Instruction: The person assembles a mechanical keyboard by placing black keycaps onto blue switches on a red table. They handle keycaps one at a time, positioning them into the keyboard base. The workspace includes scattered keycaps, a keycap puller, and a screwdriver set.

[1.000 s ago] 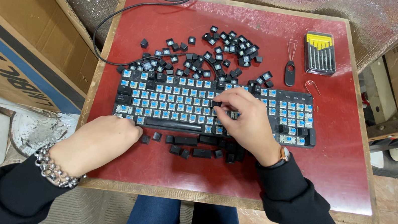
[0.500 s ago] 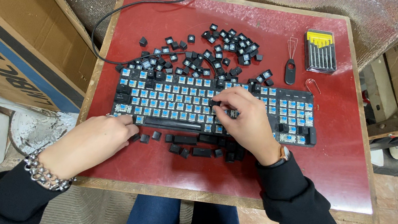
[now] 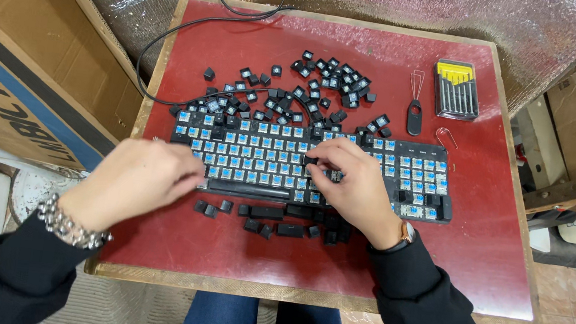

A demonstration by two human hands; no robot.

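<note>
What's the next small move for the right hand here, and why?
Probably press down the keycap that the right hand pinches over the keyboard. Its fingertips sit on a black cap in the middle rows, where most blue switches are bare. The left hand rests at the keyboard's left end, as if steadying it. Loose caps lie behind on the table.

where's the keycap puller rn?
Head view: the keycap puller lies on the red table at the far right, just left of the screwdriver set and beyond the keyboard, untouched by either hand.
</note>
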